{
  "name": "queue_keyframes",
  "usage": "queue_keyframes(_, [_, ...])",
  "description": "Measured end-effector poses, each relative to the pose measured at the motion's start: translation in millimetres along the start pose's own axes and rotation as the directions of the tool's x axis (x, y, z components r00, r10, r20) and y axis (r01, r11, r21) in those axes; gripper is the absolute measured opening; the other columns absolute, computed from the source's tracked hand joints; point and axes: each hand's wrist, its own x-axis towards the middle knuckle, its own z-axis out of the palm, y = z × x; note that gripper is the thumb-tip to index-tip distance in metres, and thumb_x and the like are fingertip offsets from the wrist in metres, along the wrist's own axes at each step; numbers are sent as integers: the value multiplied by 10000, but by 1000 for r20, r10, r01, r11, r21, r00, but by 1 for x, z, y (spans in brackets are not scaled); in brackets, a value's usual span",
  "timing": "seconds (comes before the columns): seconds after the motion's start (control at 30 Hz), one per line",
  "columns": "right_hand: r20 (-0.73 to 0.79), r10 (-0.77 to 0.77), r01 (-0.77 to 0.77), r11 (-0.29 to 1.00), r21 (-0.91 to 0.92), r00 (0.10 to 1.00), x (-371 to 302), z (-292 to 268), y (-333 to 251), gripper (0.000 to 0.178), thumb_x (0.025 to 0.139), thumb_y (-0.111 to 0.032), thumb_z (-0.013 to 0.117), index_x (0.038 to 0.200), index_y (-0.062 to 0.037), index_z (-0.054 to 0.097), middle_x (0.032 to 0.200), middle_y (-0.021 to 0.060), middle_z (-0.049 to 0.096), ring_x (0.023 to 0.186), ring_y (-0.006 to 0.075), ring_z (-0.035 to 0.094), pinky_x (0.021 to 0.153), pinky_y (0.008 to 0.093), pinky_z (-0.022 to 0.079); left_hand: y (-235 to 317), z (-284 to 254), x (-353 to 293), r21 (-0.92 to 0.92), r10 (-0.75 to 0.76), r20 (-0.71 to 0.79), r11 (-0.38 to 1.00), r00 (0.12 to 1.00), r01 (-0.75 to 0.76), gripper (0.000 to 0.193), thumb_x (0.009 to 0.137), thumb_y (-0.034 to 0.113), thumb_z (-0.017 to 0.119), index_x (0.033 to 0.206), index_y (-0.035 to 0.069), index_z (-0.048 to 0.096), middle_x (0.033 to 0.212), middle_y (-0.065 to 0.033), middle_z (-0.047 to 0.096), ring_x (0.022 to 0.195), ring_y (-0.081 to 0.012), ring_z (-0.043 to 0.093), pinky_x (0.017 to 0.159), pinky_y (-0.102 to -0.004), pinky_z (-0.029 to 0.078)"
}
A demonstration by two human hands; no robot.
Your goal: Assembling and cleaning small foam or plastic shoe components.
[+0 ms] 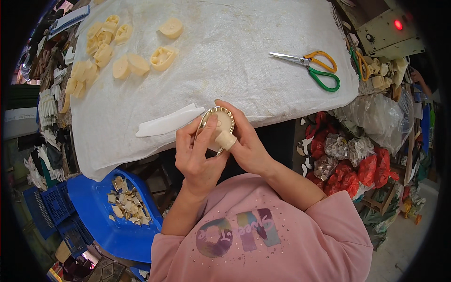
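The left hand (199,162) and right hand (251,148) grip, fingers curled, a round cream disc (225,121) with toothed gold rim over the near edge of white woven cloth (225,66) (a curved white strip (170,121) lies just left). Cloth spreads between cream moulded blocks (137,64), far left, and orange-and-green-handled scissors (305,60), right.

Scissors (305,60) flash orange and green, the shirt (300,225) is pink, the chair (94,221) blue, the disc (226,121) gold-rimmed cream!

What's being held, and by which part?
A round gold-rimmed cream piece: the left hand holds its left side, the right hand its right edge.
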Motion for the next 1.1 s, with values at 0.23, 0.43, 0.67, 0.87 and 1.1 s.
queue_keyframes(0.23, [59,130,-140,962,235,990,0,-10,1,452,900,-62,506,1335,-31,387,1132,60,511,1018,127,503,896,270,423,2,-1,0,-28,-36,-64,999,997,34,631,515,-30,821,1104,-12,594,1000,-151,598,896,-258,606,733,-304,525])
queue_keyframes(0.43, [32,144,-147,980,136,989,1,-16,7,341,957,-173,422,1264,-37,480,1034,50,566,910,82,527,737,225,462,-3,0,-3,-65,-15,-55,998,998,11,570,533,-12,815,1064,6,611,1018,-157,611,890,-262,617,744,-306,524])
queue_keyframes(0.67, [1,172,-168,963,211,985,4,-19,4,353,960,-202,416,1255,-19,479,1054,65,574,931,104,524,763,247,462,-3,1,1,-129,-47,-13,991,999,45,583,567,-11,786,1118,17,598,1005,-148,582,873,-263,622,750,-292,515])
queue_keyframes(0.87, [107,53,-48,998,-51,993,9,-35,-11,409,952,-261,457,1298,-41,455,1104,96,533,922,117,517,763,261,460,2,-14,11,-565,-458,364,584,811,583,540,804,53,651,1287,-23,421,1007,-122,594,785,-172,617,709,-243,491])
queue_keyframes(1.1, [37,-47,54,975,-217,998,17,-45,-16,274,909,-181,483,1119,-41,588,881,69,590,771,100,533,695,237,440,14,-13,-2,-632,-303,676,231,672,740,633,949,471,365,1352,-11,288,933,-180,631,686,-215,637,576,-262,461])
